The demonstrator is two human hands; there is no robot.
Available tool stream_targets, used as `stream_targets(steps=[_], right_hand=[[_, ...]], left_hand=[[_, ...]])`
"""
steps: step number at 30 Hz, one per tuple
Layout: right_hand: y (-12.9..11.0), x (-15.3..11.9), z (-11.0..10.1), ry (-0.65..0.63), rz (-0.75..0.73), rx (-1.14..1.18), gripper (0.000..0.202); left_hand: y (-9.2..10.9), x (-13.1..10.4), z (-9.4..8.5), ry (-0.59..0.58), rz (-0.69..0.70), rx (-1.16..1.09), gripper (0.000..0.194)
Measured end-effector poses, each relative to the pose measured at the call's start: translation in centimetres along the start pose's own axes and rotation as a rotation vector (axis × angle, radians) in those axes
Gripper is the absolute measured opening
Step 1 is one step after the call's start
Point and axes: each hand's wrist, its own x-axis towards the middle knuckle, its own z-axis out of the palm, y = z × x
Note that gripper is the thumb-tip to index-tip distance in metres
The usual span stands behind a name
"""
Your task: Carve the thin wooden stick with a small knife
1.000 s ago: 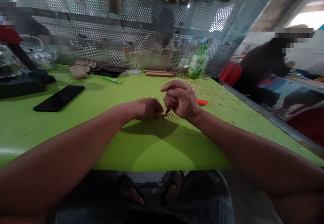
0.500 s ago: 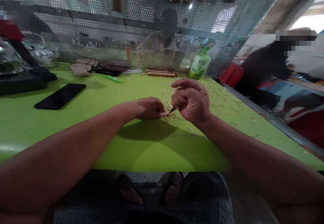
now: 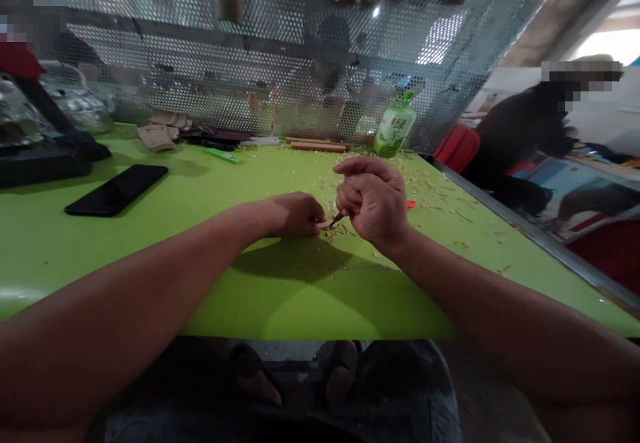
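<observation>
My left hand (image 3: 300, 215) is closed on a small pale wooden piece (image 3: 325, 225), low over the green table (image 3: 240, 309). Only the piece's right end shows past the fingers. My right hand (image 3: 374, 199) is closed around a thin carving tool (image 3: 338, 217), its index finger bent above the rest. The tool's dark tip meets the wooden piece or lies right beside it. Most of the tool is hidden in the fist. Light wood shavings (image 3: 345, 231) lie around and under both hands. Just right of my right hand an orange object (image 3: 411, 204) shows in part.
A black phone (image 3: 117, 191) lies at left, near a dark lamp base (image 3: 45, 163). Along the back are wooden pieces (image 3: 159, 133), a green cutter (image 3: 223, 156), wooden sticks (image 3: 320, 145) and a green bottle (image 3: 396, 125). A person (image 3: 520, 129) is beyond the table's right edge.
My right hand has shifted slightly left, and more of the orange object shows beside it. The left hand keeps its hold on the wooden piece, nearly unmoved.
</observation>
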Motion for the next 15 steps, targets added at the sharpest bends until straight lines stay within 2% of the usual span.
stream_targets(steps=[6,12,15], right_hand=[[-0.3,-0.4,0.6,-0.011,-0.015,-0.06,0.016],[-0.3,-0.8,1.1,-0.062,-0.035,-0.158,0.018],[-0.1,-0.2,1.2,-0.035,-0.003,-0.13,0.017]], left_hand=[[0.4,-0.1,-0.1,0.008,-0.002,0.031,0.02],[-0.5,0.3,0.6,0.046,0.074,0.024,0.019],[-0.6,0.2,0.6,0.05,0.088,0.036,0.02]])
